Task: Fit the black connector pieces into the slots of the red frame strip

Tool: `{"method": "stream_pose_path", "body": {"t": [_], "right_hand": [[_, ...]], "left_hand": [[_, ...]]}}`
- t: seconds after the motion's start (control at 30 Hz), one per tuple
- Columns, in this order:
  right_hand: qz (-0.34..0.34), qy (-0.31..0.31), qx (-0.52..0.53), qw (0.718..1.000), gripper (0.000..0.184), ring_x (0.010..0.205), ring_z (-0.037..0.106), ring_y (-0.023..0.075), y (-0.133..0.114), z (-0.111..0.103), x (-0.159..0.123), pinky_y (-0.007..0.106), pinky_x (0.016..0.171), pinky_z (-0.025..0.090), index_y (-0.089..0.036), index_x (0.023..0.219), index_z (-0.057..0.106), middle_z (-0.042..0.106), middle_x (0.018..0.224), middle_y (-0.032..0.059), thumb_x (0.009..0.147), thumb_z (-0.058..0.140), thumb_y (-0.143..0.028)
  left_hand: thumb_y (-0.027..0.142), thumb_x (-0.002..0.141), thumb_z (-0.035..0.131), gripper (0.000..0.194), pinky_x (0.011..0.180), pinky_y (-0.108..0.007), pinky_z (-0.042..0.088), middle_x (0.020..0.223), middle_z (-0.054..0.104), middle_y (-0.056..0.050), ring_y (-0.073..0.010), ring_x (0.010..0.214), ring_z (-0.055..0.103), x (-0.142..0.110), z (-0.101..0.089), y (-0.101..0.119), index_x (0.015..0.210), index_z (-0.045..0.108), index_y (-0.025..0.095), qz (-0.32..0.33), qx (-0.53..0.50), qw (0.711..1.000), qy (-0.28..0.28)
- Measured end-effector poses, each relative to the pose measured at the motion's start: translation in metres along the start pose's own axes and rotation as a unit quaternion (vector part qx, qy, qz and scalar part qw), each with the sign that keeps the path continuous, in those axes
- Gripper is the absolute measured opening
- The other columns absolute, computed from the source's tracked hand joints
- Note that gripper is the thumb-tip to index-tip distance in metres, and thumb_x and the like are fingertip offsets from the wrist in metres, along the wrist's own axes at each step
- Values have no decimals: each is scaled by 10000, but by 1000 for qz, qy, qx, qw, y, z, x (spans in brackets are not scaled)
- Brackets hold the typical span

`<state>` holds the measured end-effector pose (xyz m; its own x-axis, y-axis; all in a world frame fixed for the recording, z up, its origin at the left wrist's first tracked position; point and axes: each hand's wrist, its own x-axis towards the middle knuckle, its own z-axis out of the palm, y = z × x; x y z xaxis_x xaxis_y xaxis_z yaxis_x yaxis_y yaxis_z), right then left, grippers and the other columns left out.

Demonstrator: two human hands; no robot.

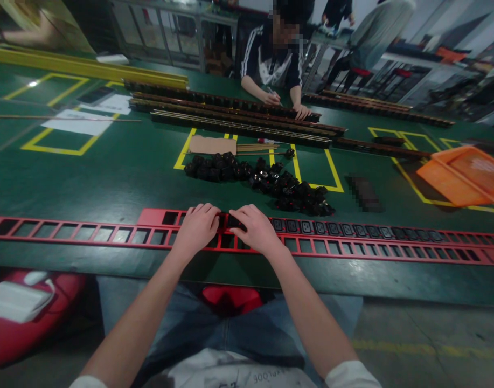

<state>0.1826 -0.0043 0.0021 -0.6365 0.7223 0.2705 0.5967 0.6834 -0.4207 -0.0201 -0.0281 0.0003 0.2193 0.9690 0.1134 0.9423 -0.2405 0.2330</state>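
A long red slotted frame lies across the green table in front of me, with a second red strip along its far side. My left hand rests on the strips, its fingers curled down at the far one; what they grip is hidden. Beside it, my right hand has thumb and fingers closed at a black socket module in the far strip. Further right, a row of square black socket modules fills several slots. Beyond my hands lies a pile of loose black modules.
Cardboard and thin rods lie behind the pile. Long dark strips stretch across the table, where a co-worker holds a pen. An orange bin stands right; white papers lie left.
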Motion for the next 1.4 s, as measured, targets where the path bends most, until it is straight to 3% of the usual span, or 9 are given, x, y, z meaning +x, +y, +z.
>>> {"method": "stream_pose_path", "body": {"t": [0.27,0.67,1.4], "right_hand": [[8,16,-35,999,452,1128,512,286,-4,1,-4,471,926,435,-232,1320,573,637,1213,112,883,675,-292],[12,12,-36,999,436,1055,526,281,-5,-1,-3,453,900,462,-203,1299,590,650,1194,106,884,666,-314],[18,-3,-24,1000,418,1107,495,271,-9,-5,-3,458,946,451,-189,1265,594,638,1193,104,872,689,-294]], "left_hand": [[215,948,403,254,836,-420,425,1037,662,-89,-273,1000,574,0,-1,1,1066,628,208,7,1,1000,-1],[209,935,414,247,840,-426,428,1031,658,-89,-277,1001,565,1,-1,2,1058,629,215,5,0,1000,-5],[206,933,430,238,839,-418,427,1028,649,-89,-272,994,563,1,-3,3,1057,633,202,6,6,1000,-7]]}}
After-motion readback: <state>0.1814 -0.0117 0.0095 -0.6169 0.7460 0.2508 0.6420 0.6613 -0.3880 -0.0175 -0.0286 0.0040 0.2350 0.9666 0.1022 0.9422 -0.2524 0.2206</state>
